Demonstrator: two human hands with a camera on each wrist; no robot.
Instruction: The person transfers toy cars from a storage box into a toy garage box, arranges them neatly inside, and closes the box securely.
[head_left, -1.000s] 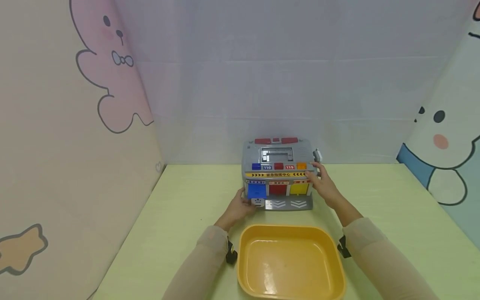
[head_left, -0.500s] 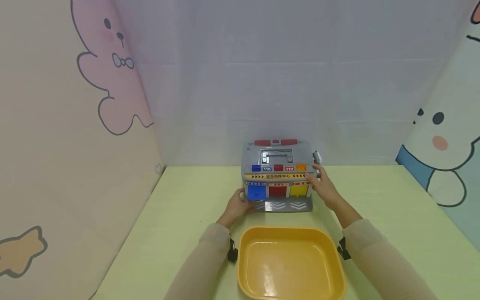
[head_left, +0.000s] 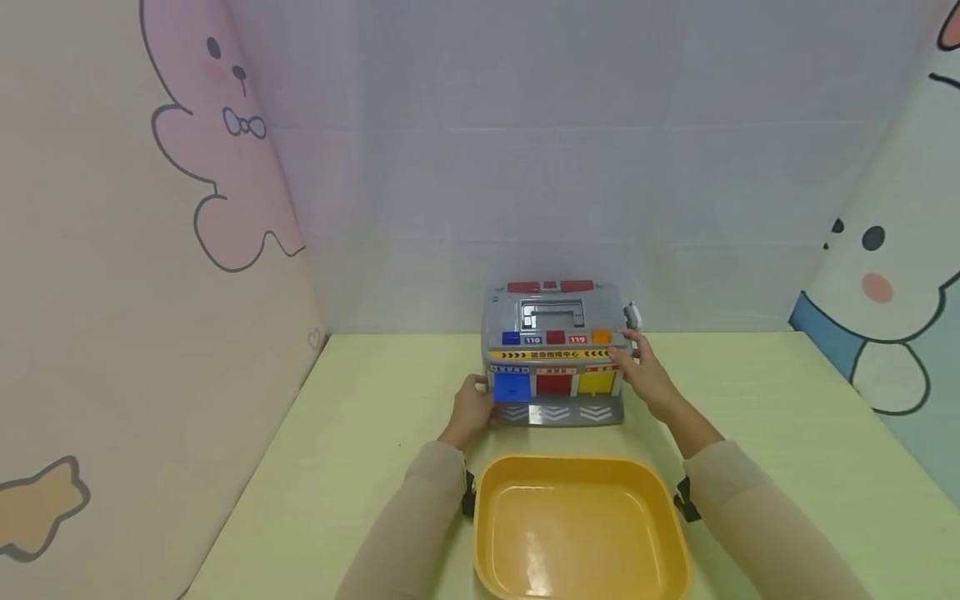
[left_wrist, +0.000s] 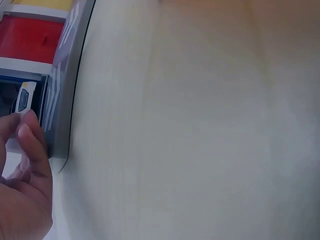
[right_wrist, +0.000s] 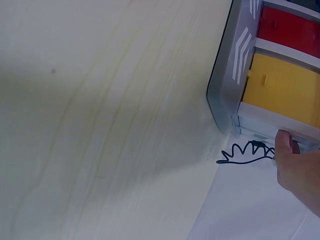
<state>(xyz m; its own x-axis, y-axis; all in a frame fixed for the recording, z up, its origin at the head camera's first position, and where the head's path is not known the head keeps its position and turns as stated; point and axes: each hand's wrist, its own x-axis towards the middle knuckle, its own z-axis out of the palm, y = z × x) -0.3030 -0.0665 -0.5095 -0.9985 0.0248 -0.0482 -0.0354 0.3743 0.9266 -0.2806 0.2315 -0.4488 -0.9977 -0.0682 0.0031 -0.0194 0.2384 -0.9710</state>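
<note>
A grey toy emergency-station garage (head_left: pixel 551 355) stands on the table, with a blue, a red and a yellow door. Its blue door (head_left: pixel 512 387) is tilted up, while the red door (head_left: pixel 554 383) and yellow door (head_left: pixel 597 382) are down. My left hand (head_left: pixel 471 410) is at the blue bay. In the left wrist view its fingertips pinch the near end of a small white toy car (left_wrist: pixel 25 97), which is partly inside that bay. My right hand (head_left: pixel 651 385) grips the right end of the garage, one finger on the roof edge and the thumb at the front.
A yellow tray (head_left: pixel 581 533) sits in front of the garage, between my forearms. On the garage's right side hangs a dark coiled cord (right_wrist: pixel 245 152). A pale curtain (head_left: pixel 465 167) rises behind the table (head_left: pixel 360 433).
The white toy car has gone from the ramp in front of the blue door into the bay. My left hand has shifted slightly with it; the right hand stays on the garage.
</note>
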